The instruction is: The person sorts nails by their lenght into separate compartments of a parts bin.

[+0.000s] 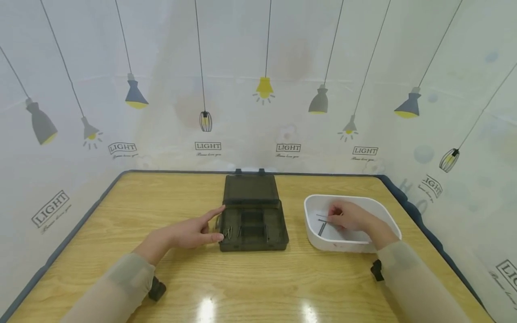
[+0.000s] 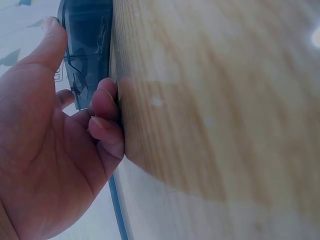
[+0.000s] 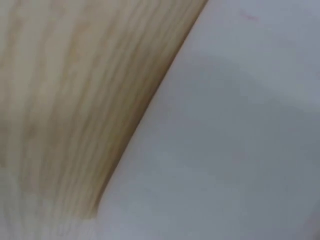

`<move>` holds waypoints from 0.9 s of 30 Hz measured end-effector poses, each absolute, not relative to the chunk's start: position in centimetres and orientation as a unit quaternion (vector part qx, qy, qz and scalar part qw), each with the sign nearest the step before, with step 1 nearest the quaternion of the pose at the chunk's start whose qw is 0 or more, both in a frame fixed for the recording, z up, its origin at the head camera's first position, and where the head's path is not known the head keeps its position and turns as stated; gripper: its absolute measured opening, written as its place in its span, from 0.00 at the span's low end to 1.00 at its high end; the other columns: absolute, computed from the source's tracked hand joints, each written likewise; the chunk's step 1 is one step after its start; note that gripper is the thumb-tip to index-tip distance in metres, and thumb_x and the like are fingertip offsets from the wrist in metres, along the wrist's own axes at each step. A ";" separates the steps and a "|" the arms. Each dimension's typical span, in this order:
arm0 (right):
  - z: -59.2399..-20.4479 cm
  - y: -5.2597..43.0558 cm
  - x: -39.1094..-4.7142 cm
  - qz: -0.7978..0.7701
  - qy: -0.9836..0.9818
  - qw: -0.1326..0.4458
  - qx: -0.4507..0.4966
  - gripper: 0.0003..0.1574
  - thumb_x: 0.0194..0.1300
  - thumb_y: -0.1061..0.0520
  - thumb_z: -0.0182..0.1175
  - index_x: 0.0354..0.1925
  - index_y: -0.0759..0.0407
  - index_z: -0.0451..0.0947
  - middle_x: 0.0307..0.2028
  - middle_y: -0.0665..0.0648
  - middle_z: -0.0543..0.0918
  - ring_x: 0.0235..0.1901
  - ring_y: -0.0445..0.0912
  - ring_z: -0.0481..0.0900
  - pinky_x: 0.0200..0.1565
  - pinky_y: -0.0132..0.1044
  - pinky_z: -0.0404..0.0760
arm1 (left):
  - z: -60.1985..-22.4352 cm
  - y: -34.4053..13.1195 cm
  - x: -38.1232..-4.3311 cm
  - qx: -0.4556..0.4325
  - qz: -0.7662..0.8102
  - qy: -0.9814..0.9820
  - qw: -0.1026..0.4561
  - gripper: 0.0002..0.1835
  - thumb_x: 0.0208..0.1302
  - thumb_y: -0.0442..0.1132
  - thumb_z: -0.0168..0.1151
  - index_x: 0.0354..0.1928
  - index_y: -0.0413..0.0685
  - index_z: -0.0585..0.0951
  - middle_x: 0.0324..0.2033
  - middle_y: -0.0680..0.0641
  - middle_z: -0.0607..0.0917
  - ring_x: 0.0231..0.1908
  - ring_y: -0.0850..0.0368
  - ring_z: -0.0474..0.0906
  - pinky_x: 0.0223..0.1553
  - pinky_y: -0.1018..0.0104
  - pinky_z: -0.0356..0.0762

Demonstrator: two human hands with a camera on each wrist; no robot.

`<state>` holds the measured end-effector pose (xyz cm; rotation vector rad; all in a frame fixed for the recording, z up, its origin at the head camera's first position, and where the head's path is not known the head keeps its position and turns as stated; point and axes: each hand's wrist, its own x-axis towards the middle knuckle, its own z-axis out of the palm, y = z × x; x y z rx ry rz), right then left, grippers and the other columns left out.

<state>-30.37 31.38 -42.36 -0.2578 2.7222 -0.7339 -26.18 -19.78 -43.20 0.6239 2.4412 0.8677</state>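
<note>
My left hand (image 1: 191, 233) touches the left side of a dark see-through plastic case (image 1: 253, 246), thumb at its front corner and index finger farther back. In the left wrist view the thumb (image 2: 47, 47) lies straight against the case, and the other fingers bend down by the tabletop. Short thin metal pieces (image 1: 229, 232) like nails lie in the case's compartments; its lid (image 1: 251, 187) lies back. My right hand (image 1: 349, 216) reaches into a white plastic tub (image 1: 343, 246), its fingertips pinching a thin nail-like metal piece (image 1: 321, 216). Several similar pieces (image 1: 322, 229) lie below it.
Both stand on a wood-grain table (image 1: 169, 184), the tub right of the case. A white wall sheet (image 1: 242, 54) printed with lamps rises behind the table's dark back edge. The tub's smooth outer wall (image 3: 215, 150) fills most of the right wrist view.
</note>
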 end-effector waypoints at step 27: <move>-38.8 26.5 -26.7 -0.483 0.859 0.126 -0.114 0.24 0.83 0.48 0.64 0.65 0.62 0.79 0.53 0.63 0.91 0.34 0.48 0.83 0.28 0.35 0.74 | -43.4 -19.9 -26.4 0.230 0.317 0.890 0.234 0.53 0.78 0.67 0.63 0.91 0.69 0.42 0.28 0.50 0.78 0.26 0.55 0.68 0.35 0.59 0.70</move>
